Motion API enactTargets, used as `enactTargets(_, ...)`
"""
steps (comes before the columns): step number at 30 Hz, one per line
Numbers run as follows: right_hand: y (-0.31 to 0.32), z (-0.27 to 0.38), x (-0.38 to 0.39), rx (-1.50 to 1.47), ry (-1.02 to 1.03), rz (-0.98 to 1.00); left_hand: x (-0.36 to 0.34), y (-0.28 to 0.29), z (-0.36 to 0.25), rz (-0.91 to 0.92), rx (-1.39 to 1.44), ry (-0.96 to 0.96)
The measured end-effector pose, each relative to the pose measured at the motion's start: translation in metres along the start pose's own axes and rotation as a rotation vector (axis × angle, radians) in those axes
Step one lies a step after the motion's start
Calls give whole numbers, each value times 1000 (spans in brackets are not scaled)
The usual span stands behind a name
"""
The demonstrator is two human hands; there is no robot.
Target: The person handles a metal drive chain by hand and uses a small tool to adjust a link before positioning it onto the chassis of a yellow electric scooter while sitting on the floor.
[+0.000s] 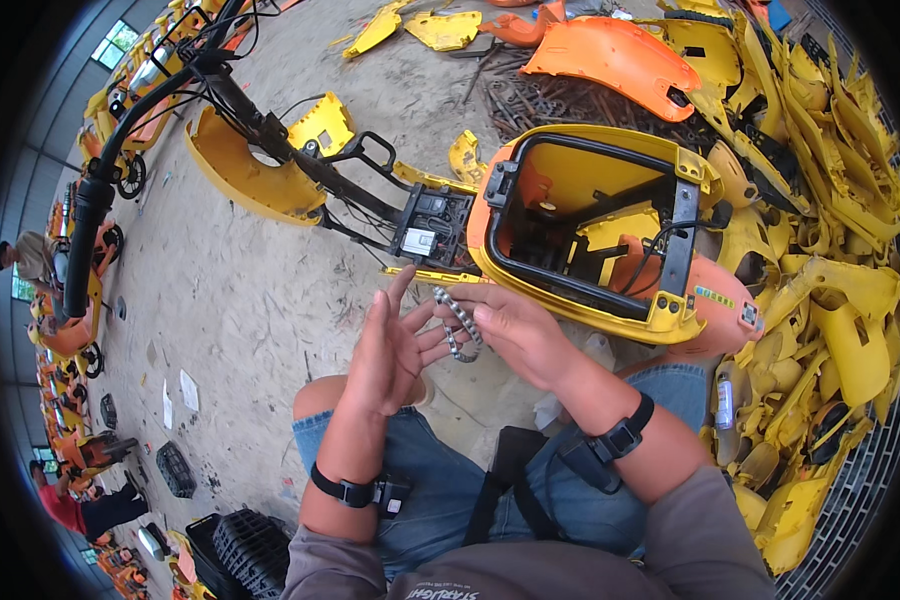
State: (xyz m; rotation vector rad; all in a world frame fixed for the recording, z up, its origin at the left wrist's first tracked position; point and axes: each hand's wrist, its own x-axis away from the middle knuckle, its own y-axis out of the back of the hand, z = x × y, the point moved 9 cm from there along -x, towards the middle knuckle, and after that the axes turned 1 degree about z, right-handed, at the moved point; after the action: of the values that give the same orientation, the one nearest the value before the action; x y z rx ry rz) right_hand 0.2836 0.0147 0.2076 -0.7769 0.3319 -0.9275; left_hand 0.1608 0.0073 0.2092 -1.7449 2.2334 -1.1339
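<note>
A beaded bracelet (448, 312), a loop of grey and pale shiny beads, hangs between my hands above my lap. My right hand (515, 330) pinches one side of it between thumb and fingers. Beside it, my left hand (388, 350) is held up with its palm turned inward and its fingers spread; their tips reach close to the loop, and I cannot tell whether they touch it. Just beyond my hands stands a partly stripped scooter. Its yellow and orange body shell (620, 318) surrounds an open black-rimmed bay, with an exposed battery tray (435, 220) to the left.
The scooter's black handlebar (95, 200) rises at the left. Yellow plastic panels (830, 300) are heaped at the right, with a spray can (725, 400) among them. An orange panel (610, 60) lies at the back. Two people and rows of scooters are at the far left.
</note>
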Motion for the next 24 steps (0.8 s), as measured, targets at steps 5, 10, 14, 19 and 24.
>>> enactTargets(5, -13, 10, 5, 107, 47, 56, -4, -2, 6, -120, -29, -64)
enactTargets(10, -14, 9, 5, 101, -17, 22, -4, 6, 15, -203, -88, -50)
enactTargets(14, -12, 6, 4, 205, -22, 46, -9, 16, 20, -205, -22, -31)
enactTargets(19, -13, 9, 2, 312, -69, 33, -8, 9, 16, -119, 16, -13)
enactTargets(24, 9, -1, 1, 381, -140, -134, -9, 7, 17, -88, 35, 15)
